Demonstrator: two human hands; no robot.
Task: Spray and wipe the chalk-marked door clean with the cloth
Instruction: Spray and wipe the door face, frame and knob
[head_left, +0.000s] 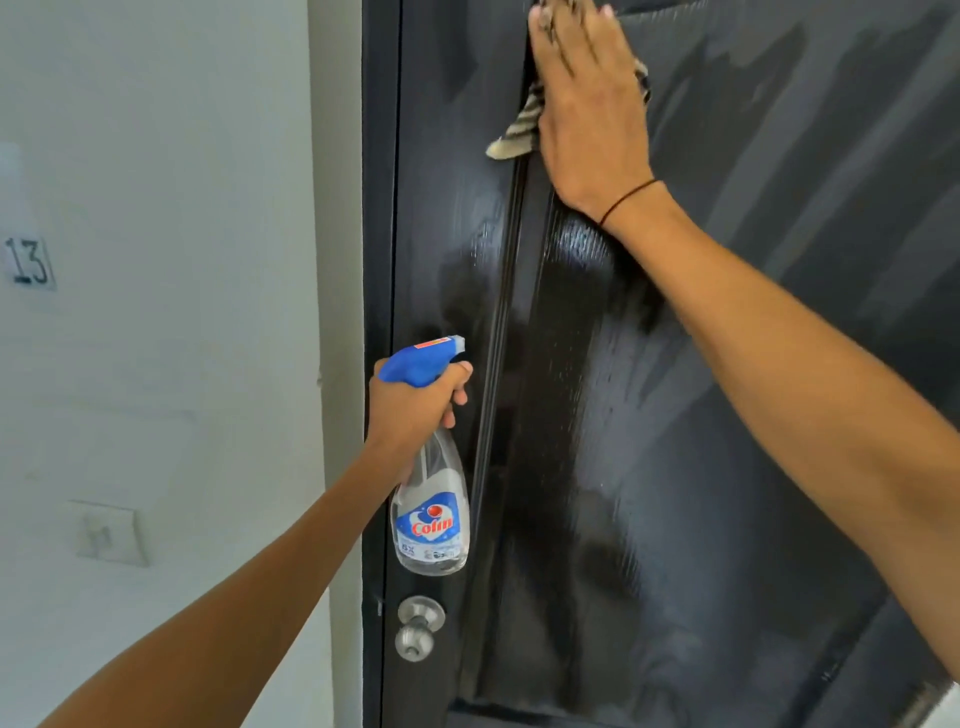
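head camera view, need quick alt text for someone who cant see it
A person's right hand presses a striped cloth flat against a wet, streaked black door, high up. The left hand grips a clear spray bottle with a blue trigger head, just above the silver door knob.

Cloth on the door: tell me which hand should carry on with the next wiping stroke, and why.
Right. The right hand already presses the striped cloth flat against the upper door, fingers straight. The left hand is busy gripping the spray bottle lower down, near the door's edge above the knob.
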